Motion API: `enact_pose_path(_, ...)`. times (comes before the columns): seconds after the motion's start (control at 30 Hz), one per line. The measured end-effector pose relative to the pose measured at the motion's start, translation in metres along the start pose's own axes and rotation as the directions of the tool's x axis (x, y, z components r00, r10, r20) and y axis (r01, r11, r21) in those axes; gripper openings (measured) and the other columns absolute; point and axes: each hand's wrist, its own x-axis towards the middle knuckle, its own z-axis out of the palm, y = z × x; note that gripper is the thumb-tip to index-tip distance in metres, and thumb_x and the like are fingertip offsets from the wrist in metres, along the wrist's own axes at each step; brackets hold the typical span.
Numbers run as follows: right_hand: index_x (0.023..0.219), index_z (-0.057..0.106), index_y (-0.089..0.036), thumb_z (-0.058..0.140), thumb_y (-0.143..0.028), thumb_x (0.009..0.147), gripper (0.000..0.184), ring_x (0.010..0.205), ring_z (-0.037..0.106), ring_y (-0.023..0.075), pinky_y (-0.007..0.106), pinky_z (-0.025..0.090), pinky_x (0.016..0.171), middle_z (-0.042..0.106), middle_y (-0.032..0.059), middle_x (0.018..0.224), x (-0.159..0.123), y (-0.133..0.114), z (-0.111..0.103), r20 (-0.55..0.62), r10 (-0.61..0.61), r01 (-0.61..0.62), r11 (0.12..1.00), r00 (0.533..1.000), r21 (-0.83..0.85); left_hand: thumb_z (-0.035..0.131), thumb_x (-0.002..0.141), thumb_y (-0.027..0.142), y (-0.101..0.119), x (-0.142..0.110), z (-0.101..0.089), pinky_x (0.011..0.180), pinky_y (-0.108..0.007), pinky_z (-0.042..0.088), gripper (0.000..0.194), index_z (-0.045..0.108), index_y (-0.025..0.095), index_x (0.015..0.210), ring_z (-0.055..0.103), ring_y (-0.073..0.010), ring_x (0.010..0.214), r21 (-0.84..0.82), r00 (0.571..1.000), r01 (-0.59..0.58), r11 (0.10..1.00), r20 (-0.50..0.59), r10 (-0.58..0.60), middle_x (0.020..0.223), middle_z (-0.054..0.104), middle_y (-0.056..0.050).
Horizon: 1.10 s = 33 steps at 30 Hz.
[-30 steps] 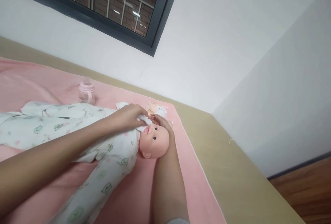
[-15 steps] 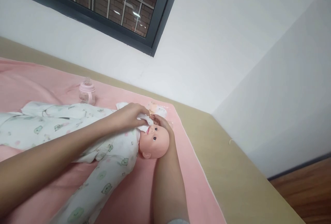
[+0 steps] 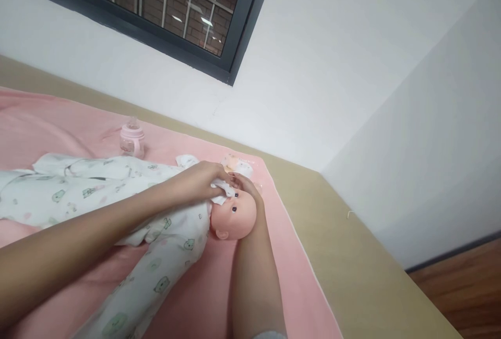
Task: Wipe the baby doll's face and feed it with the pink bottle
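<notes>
A baby doll (image 3: 238, 219) in white patterned clothes lies on its back on a pink blanket (image 3: 258, 297), its head toward the right. My left hand (image 3: 201, 178) pinches a white tissue (image 3: 222, 191) against the doll's mouth and nose, which the tissue hides. Both of the doll's eyes show. From below, my right forearm passes beside the doll's head, and my right hand (image 3: 247, 186) curls round the far side of that head. Its fingertips show near the tissue; the palm is partly hidden.
A pink-topped baby bottle (image 3: 132, 139) stands on the blanket beyond the doll's body. Past the head lies a white and orange printed packet (image 3: 238, 164). The wooden bed edge (image 3: 332, 229) borders a white wall (image 3: 289, 98), with a dark-framed window (image 3: 230, 41) above.
My left hand has shifted slightly right and down, taking the tissue from beside the doll's mouth to over its mouth and nose. My right hand stays at the head.
</notes>
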Motion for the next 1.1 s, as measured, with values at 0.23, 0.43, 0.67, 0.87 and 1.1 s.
enact_pose_path(0.23, 0.079, 0.063, -0.022, 0.064, -0.029, 0.074, 0.008, 0.078, 0.062, 0.0134, 0.026, 0.047, 0.082, 0.067, -0.0003, 0.080, 0.000, 0.001, -0.002, 0.024, 0.037, -0.037, 0.999, 0.999, 0.000, 0.052, 0.074, 0.022, 0.000, -0.001, 0.003, 0.071, -0.024, 0.042, 0.020, 0.069, 0.020, 0.084, 0.061, -0.0200, 0.083, -0.020, 0.999, -0.010, 1.000, -0.037, 0.009, 0.089, 0.068, -0.001)
enact_pose_path(0.43, 0.085, 0.063, -0.022, 0.068, -0.031, 0.072, 0.017, 0.084, 0.063, 0.0153, 0.030, 0.048, 0.086, 0.069, 0.0011, 0.090, -0.011, -0.009, -0.004, 0.068, 0.006, -0.004, 0.999, 0.998, -0.034, 0.050, 0.077, 0.029, -0.004, 0.001, -0.004, 0.072, -0.027, 0.042, 0.023, 0.067, 0.019, 0.088, 0.061, -0.0228, 0.086, -0.007, 0.997, 0.053, 0.999, -0.061, -0.053, 0.093, 0.069, -0.003)
enact_pose_path(0.67, 0.083, 0.067, -0.019, 0.069, -0.044, 0.073, 0.027, 0.101, 0.061, 0.0198, 0.037, 0.046, 0.093, 0.064, 0.0075, 0.115, -0.057, -0.072, 0.008, 0.294, -0.140, 0.221, 0.940, 0.945, -0.261, 0.049, 0.078, 0.038, -0.013, 0.000, -0.031, 0.072, -0.029, 0.042, 0.031, 0.066, 0.016, 0.094, 0.060, -0.0231, 0.083, -0.005, 0.984, 0.100, 0.995, -0.148, -0.100, 0.094, 0.069, -0.005)
enact_pose_path(0.87, 0.097, 0.070, -0.023, 0.060, -0.040, 0.081, 0.026, 0.111, 0.055, 0.0203, 0.037, 0.044, 0.095, 0.061, 0.0044, 0.120, -0.101, -0.113, 0.065, 0.510, -0.075, 0.408, 0.703, 0.857, -0.582, 0.054, 0.072, 0.040, -0.017, -0.002, -0.043, 0.072, -0.031, 0.044, 0.042, 0.064, 0.017, 0.106, 0.057, -0.0238, 0.083, -0.033, 0.962, 0.141, 0.989, -0.231, -0.145, 0.095, 0.066, -0.006)
enact_pose_path(1.1, 0.093, 0.072, -0.021, 0.058, -0.037, 0.081, 0.024, 0.097, 0.059, 0.0170, 0.033, 0.043, 0.092, 0.068, 0.0031, 0.100, -0.098, -0.113, 0.081, 0.370, -0.246, 0.437, 0.642, 0.896, -0.630, 0.059, 0.073, 0.043, -0.019, -0.004, -0.051, 0.078, -0.034, 0.048, 0.044, 0.060, 0.014, 0.107, 0.061, -0.0230, 0.086, -0.251, 0.932, 0.092, 0.963, -0.319, -0.173, 0.091, 0.065, -0.007)
